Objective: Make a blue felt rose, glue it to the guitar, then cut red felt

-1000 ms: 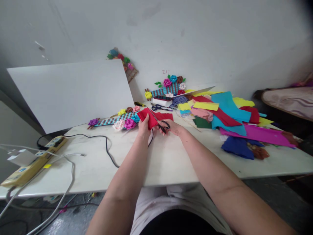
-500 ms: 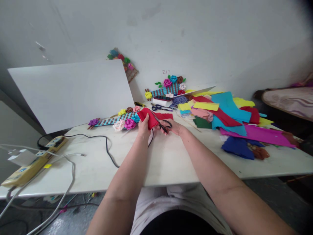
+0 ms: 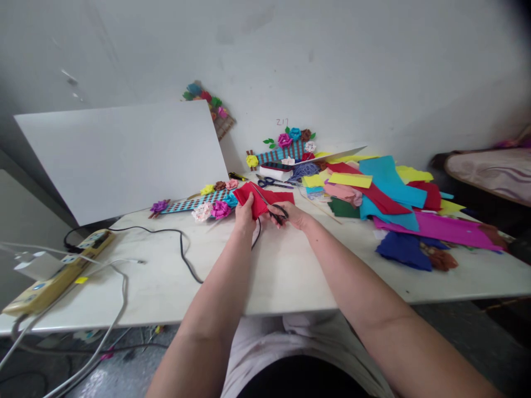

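Observation:
Red crepe-like paper (image 3: 259, 200) is pinched in my left hand (image 3: 245, 213), thumb on top, above the middle of the table. My right hand (image 3: 292, 214) is closed on the handles of dark scissors (image 3: 279, 214). Their blades point up and left across the red paper. A further red strip extends to the right behind my right hand. Just left of my left hand lies a blue-and-brown woven piece (image 3: 194, 203) with paper flowers; the magenta flower (image 3: 220, 209) is nearest.
Coloured paper sheets (image 3: 388, 185) are heaped at the right. A second pair of scissors (image 3: 269, 182) lies behind my hands. A yellow power strip (image 3: 62, 276) with cables sits at the left. A white board (image 3: 124, 160) leans on the wall.
The scissors' handles in my right hand have closed together somewhat over the red paper. My left hand has barely moved.

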`<act>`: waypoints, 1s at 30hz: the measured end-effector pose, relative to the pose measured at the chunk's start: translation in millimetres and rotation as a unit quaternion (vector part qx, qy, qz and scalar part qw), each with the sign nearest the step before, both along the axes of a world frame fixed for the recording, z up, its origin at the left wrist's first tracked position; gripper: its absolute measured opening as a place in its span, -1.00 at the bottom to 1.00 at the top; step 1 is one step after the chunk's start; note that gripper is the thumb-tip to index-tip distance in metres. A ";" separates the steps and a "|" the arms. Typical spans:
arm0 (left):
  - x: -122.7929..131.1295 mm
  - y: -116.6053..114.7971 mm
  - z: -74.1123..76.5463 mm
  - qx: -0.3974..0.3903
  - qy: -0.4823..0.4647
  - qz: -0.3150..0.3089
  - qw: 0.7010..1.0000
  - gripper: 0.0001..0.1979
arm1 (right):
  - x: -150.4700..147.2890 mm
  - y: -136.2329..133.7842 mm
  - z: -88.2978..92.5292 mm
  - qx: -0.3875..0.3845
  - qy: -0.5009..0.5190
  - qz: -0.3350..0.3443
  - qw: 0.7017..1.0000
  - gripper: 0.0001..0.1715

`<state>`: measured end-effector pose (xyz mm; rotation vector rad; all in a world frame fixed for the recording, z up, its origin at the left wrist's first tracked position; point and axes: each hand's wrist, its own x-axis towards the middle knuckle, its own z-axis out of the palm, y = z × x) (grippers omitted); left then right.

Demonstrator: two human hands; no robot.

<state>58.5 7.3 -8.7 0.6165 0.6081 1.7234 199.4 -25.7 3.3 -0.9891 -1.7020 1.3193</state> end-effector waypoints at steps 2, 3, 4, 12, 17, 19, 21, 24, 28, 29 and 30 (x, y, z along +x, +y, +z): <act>-0.3 1.0 -0.9 0.004 -0.001 -0.001 1.000 -0.86 | -0.6 0.1 -0.4 0.001 0.000 -0.004 1.000 -0.42; -0.4 1.2 -1.1 0.007 -0.002 -0.001 1.000 -0.86 | -0.8 0.0 -0.4 0.002 0.000 -0.005 1.000 -0.43; -0.4 1.1 -1.1 0.010 -0.001 -0.001 1.000 -0.87 | -1.0 -0.1 -0.4 0.003 0.000 -0.007 1.000 -0.44; 0.9 -4.3 3.2 -0.005 0.001 0.003 1.000 -0.85 | -2.5 -1.3 0.4 -0.007 -0.004 -0.018 1.000 -0.52; 1.1 -4.0 2.4 -0.003 -0.006 0.009 1.000 -0.85 | -2.2 -0.8 -1.9 0.000 -0.002 -0.011 1.000 -0.51; 1.5 -4.7 2.7 0.002 -0.006 0.008 1.000 -0.85 | -2.3 -0.7 -2.6 0.003 -0.002 -0.009 1.000 -0.50; 2.0 -5.8 3.6 0.001 -0.004 0.008 1.000 -0.84 | -2.5 -0.6 -3.0 0.005 0.000 -0.008 1.000 -0.51; 2.6 -6.7 4.9 0.000 -0.005 0.008 1.000 -0.83 | -2.7 -0.3 -3.4 0.007 0.005 -0.005 1.000 -0.51; 2.7 -6.1 4.9 0.004 -0.008 0.008 1.000 -0.82 | -2.7 -0.1 -3.7 0.006 0.004 -0.004 1.000 -0.51; 2.7 -6.0 4.9 0.005 -0.008 0.008 1.000 -0.82 | -2.8 -0.1 -3.8 0.007 0.005 -0.004 1.000 -0.51; 2.7 -6.0 5.0 0.005 -0.007 0.008 1.000 -0.82 | -2.8 -0.1 -3.9 0.008 0.005 -0.003 1.000 -0.52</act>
